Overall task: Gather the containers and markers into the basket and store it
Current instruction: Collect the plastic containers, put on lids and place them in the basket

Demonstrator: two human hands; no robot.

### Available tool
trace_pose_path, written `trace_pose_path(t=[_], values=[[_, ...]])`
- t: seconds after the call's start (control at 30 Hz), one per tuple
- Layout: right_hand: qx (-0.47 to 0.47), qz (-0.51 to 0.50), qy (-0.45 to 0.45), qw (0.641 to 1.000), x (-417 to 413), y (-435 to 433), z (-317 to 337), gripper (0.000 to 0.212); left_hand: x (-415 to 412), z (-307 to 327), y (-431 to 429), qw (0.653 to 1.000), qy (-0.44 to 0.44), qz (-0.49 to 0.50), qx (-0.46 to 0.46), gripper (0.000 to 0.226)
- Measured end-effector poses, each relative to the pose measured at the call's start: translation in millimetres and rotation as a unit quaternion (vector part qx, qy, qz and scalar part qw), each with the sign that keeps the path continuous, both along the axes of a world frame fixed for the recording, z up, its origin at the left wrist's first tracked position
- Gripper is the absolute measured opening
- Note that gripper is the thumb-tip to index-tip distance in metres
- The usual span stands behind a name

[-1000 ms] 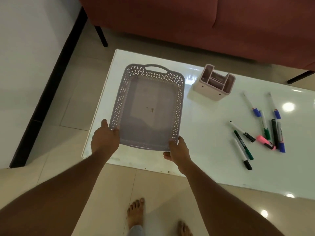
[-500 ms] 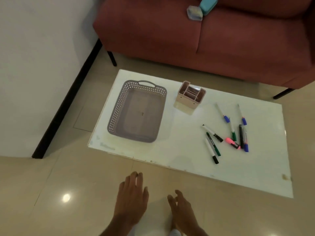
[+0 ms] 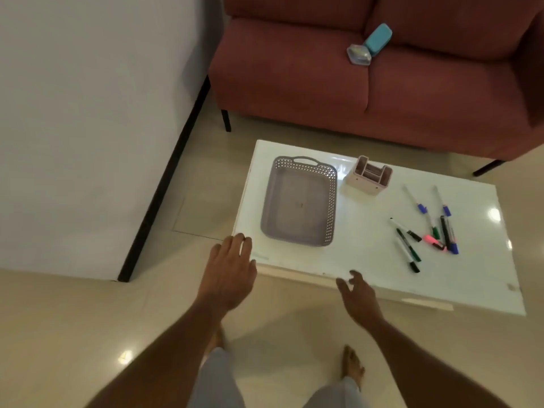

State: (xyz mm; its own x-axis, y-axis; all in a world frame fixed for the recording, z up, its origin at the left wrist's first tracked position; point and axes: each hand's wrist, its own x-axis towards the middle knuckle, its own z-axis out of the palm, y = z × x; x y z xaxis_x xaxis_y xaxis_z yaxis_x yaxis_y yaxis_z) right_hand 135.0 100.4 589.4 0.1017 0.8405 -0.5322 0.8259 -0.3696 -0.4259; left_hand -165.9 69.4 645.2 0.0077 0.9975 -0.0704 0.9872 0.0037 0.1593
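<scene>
I see both hands empty, fingers spread, by the near edge of the table (image 3: pixel 353 254); the basket (image 3: pixel 297 210) sits just beyond the left hand (image 3: pixel 228 275), markers (image 3: pixel 424 231) (mostly pointing away) lie ahead-right, nearer the right hand (image 3: pixel 357 293).

single head-worn wide-angle view, looking forward and steeply down from standing height, white counter (image 3: pixel 368 254) mid-frame and fairly near, sofa (image 3: pixel 382 83) across the top, wall at left, own forearms and feet along the bottom edge, no second view
</scene>
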Motion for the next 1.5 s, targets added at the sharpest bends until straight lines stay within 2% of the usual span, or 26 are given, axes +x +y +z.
trace_pose_path(t=[0.07, 0.13, 0.33, 0.57, 0.7, 0.83, 0.97, 1.1, 1.23, 1.4, 1.5], values=[[0.035, -0.046, 0.018, 0.998, -50, 14, 21, 0.054, -65, 21, 6, 0.999, 0.027, -0.016, 0.01, 0.037], [0.075, -0.049, 0.027, 0.996, -92, 28, 38, 0.053, -111, 38, 15, 0.999, 0.042, -0.018, 0.022, 0.035], [0.176, 0.05, -0.041, 0.982, -187, 76, 79, 0.054, -190, 73, 62, 0.996, 0.061, -0.045, 0.037, 0.037], [0.195, 0.058, -0.089, 0.975, -255, 162, 64, 0.055, -251, 88, 147, 0.993, 0.083, -0.086, 0.012, 0.039], [0.179, 0.031, -0.079, 0.98, -294, 229, 39, 0.057, -293, 86, 239, 0.986, 0.114, -0.118, 0.003, 0.042], [0.13, 0.007, -0.076, 0.989, -324, 290, 20, 0.059, -325, 72, 333, 0.97, 0.156, -0.187, -0.001, 0.033], [0.107, -0.01, -0.08, 0.991, -342, 345, 23, 0.057, -336, 71, 424, 0.969, 0.133, -0.205, 0.012, 0.028], [0.111, -0.03, -0.092, 0.989, -341, 407, 39, 0.055, -326, 87, 499, 0.967, 0.102, -0.232, -0.003, 0.04], [0.136, -0.081, -0.104, 0.982, -340, 486, 52, 0.055, -317, 89, 596, 0.962, 0.081, -0.26, 0.006, 0.047], [0.138, -0.144, -0.136, 0.97, -331, 587, 55, 0.053, -306, 67, 734, 0.952, 0.069, -0.298, 0.004, 0.044], [0.13, -0.193, -0.125, 0.965, -335, 642, 56, 0.053, -299, 64, 813, 0.948, 0.057, -0.314, -0.015, 0.045]])
